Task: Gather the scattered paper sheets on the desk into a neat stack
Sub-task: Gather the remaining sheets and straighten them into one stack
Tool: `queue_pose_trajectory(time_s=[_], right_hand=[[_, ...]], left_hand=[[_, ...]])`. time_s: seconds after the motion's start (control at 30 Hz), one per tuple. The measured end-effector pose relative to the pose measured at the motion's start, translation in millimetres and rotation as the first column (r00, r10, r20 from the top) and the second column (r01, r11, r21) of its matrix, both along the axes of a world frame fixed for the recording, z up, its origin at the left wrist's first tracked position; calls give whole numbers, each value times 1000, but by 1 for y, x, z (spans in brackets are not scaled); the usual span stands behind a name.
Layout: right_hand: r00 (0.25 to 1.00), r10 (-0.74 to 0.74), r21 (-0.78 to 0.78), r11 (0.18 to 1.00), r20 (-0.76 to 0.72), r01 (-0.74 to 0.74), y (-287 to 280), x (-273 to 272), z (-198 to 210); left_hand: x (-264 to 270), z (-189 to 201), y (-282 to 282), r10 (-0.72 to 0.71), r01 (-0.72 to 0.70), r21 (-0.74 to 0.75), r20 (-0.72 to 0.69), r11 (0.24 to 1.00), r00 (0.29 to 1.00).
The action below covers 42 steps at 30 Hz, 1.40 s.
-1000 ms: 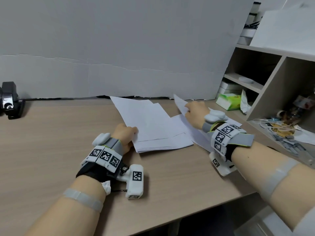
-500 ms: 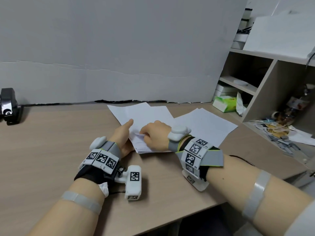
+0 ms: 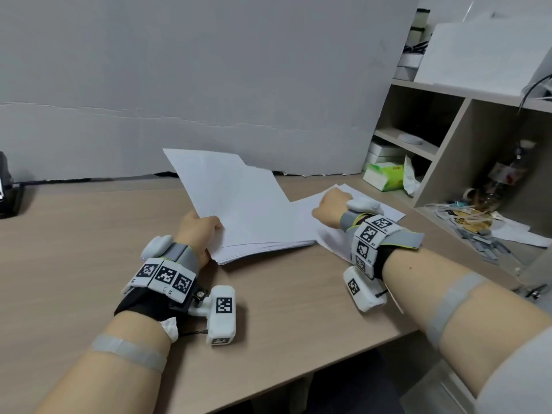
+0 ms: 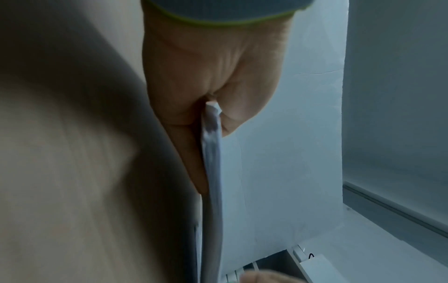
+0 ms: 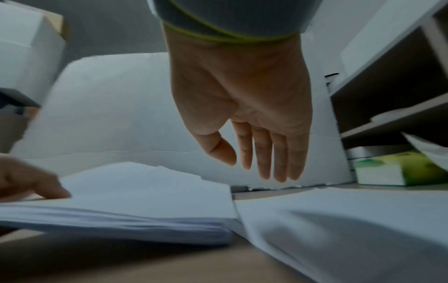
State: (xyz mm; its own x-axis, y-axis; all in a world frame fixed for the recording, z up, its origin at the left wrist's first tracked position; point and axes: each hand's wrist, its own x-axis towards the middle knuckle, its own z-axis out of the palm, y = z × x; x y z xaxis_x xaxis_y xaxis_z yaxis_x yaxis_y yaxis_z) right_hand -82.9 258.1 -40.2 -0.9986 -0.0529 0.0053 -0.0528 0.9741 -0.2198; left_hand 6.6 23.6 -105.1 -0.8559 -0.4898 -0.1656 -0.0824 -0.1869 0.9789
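- Your left hand (image 3: 199,227) pinches the near left corner of the paper stack (image 3: 239,204); the left wrist view shows the thumb on top and the fingers underneath, with the sheet edges (image 4: 212,153) clamped between them.
- The paper stack lies on the tabletop (image 3: 74,249) in front of the grey backboard (image 3: 209,70), and its top sheets are lifted at the far end so that they lean up toward that board.
- Your right hand (image 3: 330,209) is to the right of the paper stack, above the loose sheets (image 3: 385,209) that lie flat just beside the stack's right edge.
- In the right wrist view that hand (image 5: 244,99) is released: its fingers (image 5: 278,162) hang straight and close together, grasping nothing and clear of the paper below.
- The loose sheets (image 5: 351,220) touch or slip slightly under the stack (image 5: 145,201) along its right side; you cannot tell which from these views.
- To the right of the paper stack, past the loose sheets, a green tissue box (image 3: 383,176) sits at the foot of the shelf unit (image 3: 448,150).
- Far left of the paper stack, a dark device (image 3: 7,192) stands at the tabletop's edge by the backboard.
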Motion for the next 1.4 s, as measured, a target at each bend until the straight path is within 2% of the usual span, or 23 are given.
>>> queue_pose_trajectory(time_s=[0.1,0.17,0.3,0.4,0.63,0.7,0.83,0.93,1.03,1.27,1.33,1.4], right_hand=[[981,47,88,994,188,-64,11,-3,-18],[962,85,135,983,260,-123,11,0,-27],[980,145,276,944,135,-178,11,9,-25],[976,204,269,939,72,-216,17,11,-32],[966,170,328,917,193,-227,9,14,-16],[969,187,361,903,160,-234,10,13,-19],[969,234,329,911,81,-248,14,12,-26],[978,175,372,905,112,-205,10,13,-20],[977,124,343,923,172,-177,8,12,-12],[980,125,346,922,155,-172,7,12,-11],[979,175,322,925,108,-201,8,12,-17],[983,175,373,910,54,-182,6,12,-22]], left_hand=[[0,2,-5,117,-120,-73,-49,990,992],[0,5,-6,171,-179,-90,-87,980,981],[4,7,-8,253,-266,-103,-121,958,960],[5,8,-7,252,-262,-91,-112,961,961],[2,4,-10,235,-240,-50,-89,970,968],[1,4,-11,238,-242,-45,-88,969,967],[2,4,-12,249,-253,-35,-86,967,965],[3,4,-12,248,-251,-21,-94,968,964],[3,3,-13,247,-249,-17,-81,968,966],[3,1,-14,235,-235,-7,-52,972,971],[3,1,-15,238,-240,-20,-50,971,970],[4,1,-15,242,-243,-22,-49,970,969]])
